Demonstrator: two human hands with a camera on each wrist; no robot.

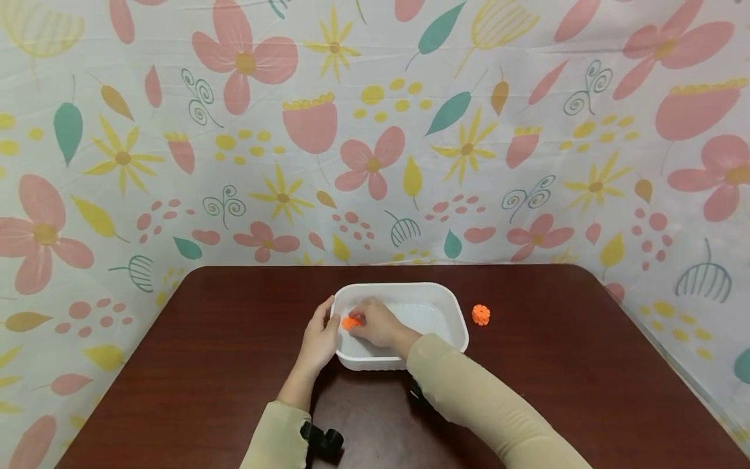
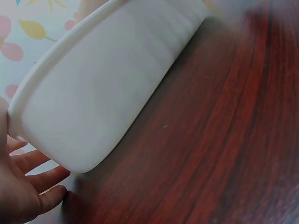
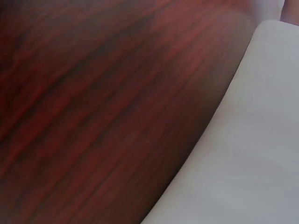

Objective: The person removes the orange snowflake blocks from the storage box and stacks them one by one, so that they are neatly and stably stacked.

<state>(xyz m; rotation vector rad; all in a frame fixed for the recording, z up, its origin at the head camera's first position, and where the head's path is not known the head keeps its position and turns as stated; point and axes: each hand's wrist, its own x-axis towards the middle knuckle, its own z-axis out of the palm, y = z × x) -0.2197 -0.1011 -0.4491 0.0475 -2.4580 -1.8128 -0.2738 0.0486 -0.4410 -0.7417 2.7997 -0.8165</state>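
Observation:
A white plastic basin (image 1: 400,363) with rounded corners stands near the table's far side. My left hand (image 1: 319,335) holds its left end, the thumb by the rim and the fingers along the outer wall. In the left wrist view, the fingers of that hand (image 2: 23,182) spread beside the basin's end wall (image 2: 88,93). Reaching into the basin, my right hand (image 1: 377,324) pinches a small orange piece (image 1: 350,323) near the left inner wall; the fingers partly hide it. The right wrist view shows the basin's outer wall (image 3: 247,140) but not the fingers.
To the right of the basin, an orange scalloped round piece (image 1: 481,315) lies on the dark reddish-brown wooden table (image 1: 234,365). A white cloth with a flower print (image 1: 375,163) hangs behind the table. Black wrist gear (image 1: 322,441) shows at the left sleeve.

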